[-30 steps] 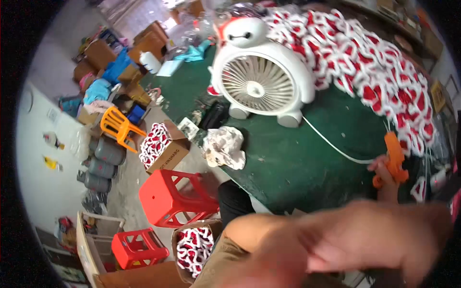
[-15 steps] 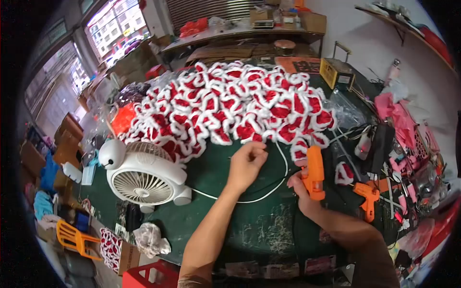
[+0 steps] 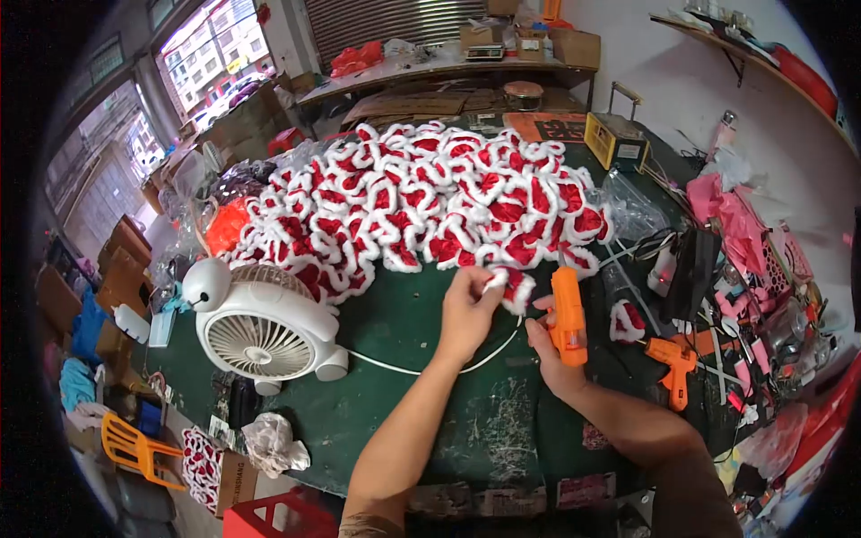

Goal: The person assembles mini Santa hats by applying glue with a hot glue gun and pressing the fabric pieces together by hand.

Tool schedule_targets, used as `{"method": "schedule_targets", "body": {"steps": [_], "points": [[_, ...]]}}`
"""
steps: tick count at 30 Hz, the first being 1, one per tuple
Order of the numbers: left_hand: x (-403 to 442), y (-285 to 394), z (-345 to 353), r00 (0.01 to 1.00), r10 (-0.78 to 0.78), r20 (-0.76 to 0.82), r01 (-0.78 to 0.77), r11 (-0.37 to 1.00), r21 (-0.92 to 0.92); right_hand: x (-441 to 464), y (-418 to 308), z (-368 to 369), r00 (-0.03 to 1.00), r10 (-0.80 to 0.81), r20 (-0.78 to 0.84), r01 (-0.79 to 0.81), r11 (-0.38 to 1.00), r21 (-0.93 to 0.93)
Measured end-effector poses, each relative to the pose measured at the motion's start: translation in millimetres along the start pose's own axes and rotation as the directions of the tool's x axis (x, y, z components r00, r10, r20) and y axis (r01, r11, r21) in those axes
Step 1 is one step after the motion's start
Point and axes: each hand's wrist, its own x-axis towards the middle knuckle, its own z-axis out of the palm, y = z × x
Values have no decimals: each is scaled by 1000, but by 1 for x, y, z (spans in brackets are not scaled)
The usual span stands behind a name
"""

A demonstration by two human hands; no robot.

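Observation:
My left hand (image 3: 468, 314) is closed, pinching the white fluffy edge of a small red and white piece (image 3: 513, 289) at the near edge of the pile. Fingers wrapped round its handle, my right hand (image 3: 558, 351) holds an orange glue gun (image 3: 568, 314) upright, nozzle pointing away. The gun is just right of the pinched piece, with a small gap between them. Beyond both hands spreads a large heap of red pieces with white fluffy trim (image 3: 448, 197).
A white fan (image 3: 260, 336) stands on the green table (image 3: 404, 314) at left, its cable curving toward my hands. A second orange glue gun (image 3: 674, 369), a single trimmed piece (image 3: 626, 321) and tools lie at right. Crumpled cloth (image 3: 274, 444) sits near the front left edge.
Since half a second ago, my left hand has taken hold of a red and white piece. The glue gun has shifted slightly left. Earlier, the view was turned toward the left side.

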Motion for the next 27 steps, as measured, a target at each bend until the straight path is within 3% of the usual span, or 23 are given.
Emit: {"method": "schedule_targets", "body": {"steps": [2, 3, 6, 8, 10, 11, 13, 16, 18, 20, 21, 22, 26, 27], "points": [[-20, 10, -26, 997, -47, -68, 41, 996, -84, 0, -2, 6, 994, -102, 30, 100, 993, 58], [-30, 16, -37, 992, -79, -99, 74, 996, -56, -1, -2, 8, 994, -41, 103, 19, 977, 212], [-56, 23, -51, 988, 44, -150, -49, 998, -31, -4, -13, 24, 968, -138, 208, 116, 986, 116], [-70, 26, -52, 977, 125, -175, -131, 991, -23, -11, -20, 35, 967, -97, 235, 84, 994, 66], [-82, 27, -54, 986, 133, -96, -129, 991, 40, -21, -39, 48, 950, 231, 208, -258, 960, 111], [-87, 26, -53, 987, 127, -100, -125, 992, 29, -22, -17, 46, 962, 150, 227, -191, 966, 174], [-89, 23, -53, 998, -54, -39, 36, 928, -371, -17, -27, 47, 961, 156, 230, -199, 964, 176], [-90, 37, -63, 987, -134, 90, 161, 796, -584, -10, -29, 57, 969, 117, 217, -159, 968, 192], [-97, 58, -66, 980, -104, 167, 186, 769, -612, -10, -19, 66, 977, 73, 200, -113, 974, 196], [-98, 52, -66, 979, -131, 156, 200, 768, -609, -16, -3, 72, 961, -111, 253, 38, 961, 275], [-96, 44, -67, 987, -121, 106, 156, 877, -454, -20, -4, 69, 955, -89, 283, 51, 989, 139], [-94, 37, -68, 993, -103, 61, 116, 953, -280, -19, -3, 68, 954, -85, 287, 46, 989, 140], [-93, 27, -80, 988, -152, 8, 143, 910, -390, -11, -6, 58, 940, 16, 340, -76, 983, 164], [-92, 34, -84, 982, -186, 20, 174, 874, -454, -7, -7, 55, 931, 104, 351, -178, 966, 186]]}}
